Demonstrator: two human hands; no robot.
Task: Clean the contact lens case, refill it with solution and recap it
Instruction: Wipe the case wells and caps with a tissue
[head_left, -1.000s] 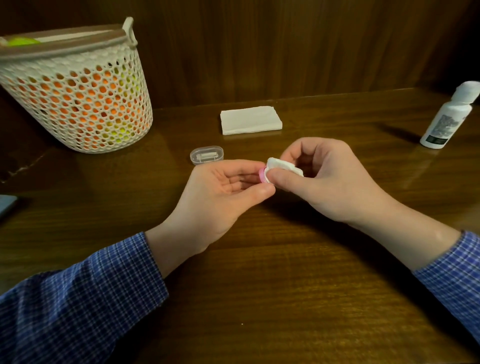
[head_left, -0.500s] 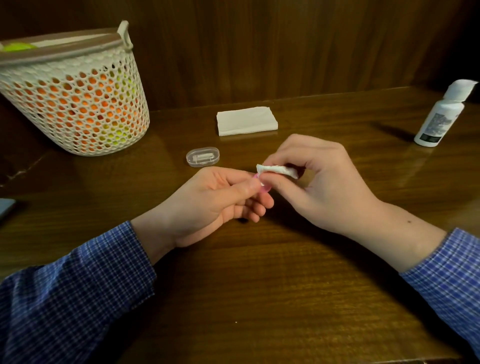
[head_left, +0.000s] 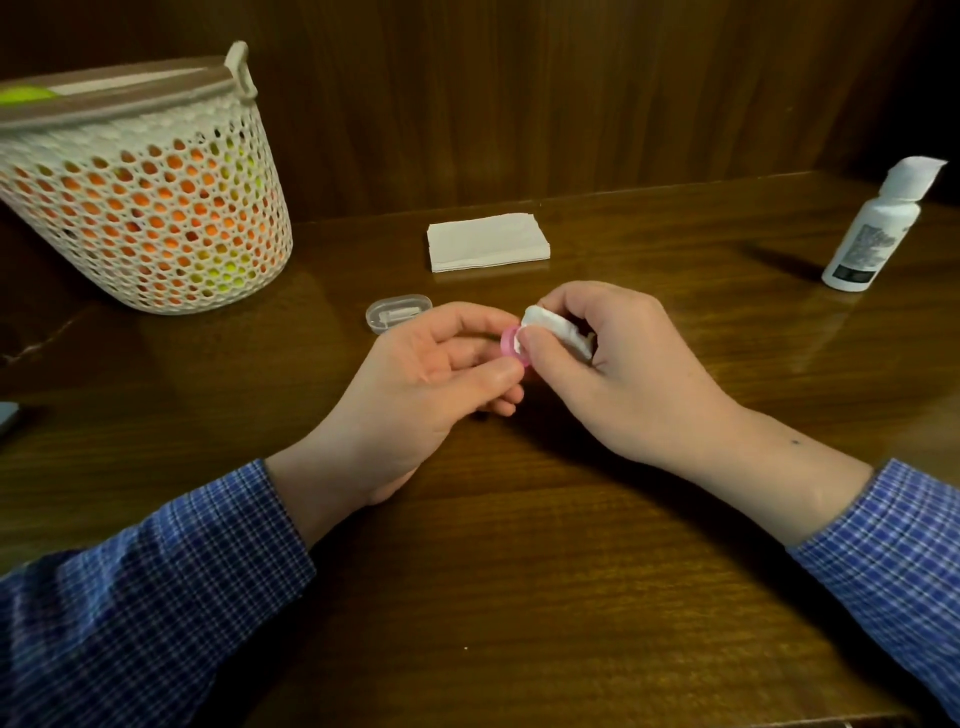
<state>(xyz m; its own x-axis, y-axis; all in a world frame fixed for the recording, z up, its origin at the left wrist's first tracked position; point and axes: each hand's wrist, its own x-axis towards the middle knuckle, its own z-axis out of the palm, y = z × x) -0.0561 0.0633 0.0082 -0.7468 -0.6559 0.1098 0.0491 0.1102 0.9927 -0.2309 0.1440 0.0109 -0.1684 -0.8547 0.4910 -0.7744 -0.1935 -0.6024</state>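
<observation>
Pink cap (head_left: 511, 347) pinched in left grip (head_left: 441, 374) — tissue (head_left: 558, 332) pressed against it.

Over a dark wooden table (head_left: 519, 597), the left hand (head_left: 415, 384) pinches a small pink round piece (head_left: 511, 347) between thumb and fingers. The right hand (head_left: 618, 374) grips a folded white tissue (head_left: 558, 327) and presses it against that pink piece. Just beyond the left hand lies a small clear plastic case (head_left: 399, 312). Further back rests a stack of folded white tissues (head_left: 487, 241). A white mesh basket (head_left: 140, 197) holding orange and yellow-green things stands at the far left, and a white bottle (head_left: 872, 228) stands at the far right. Both sleeves are blue check.
</observation>
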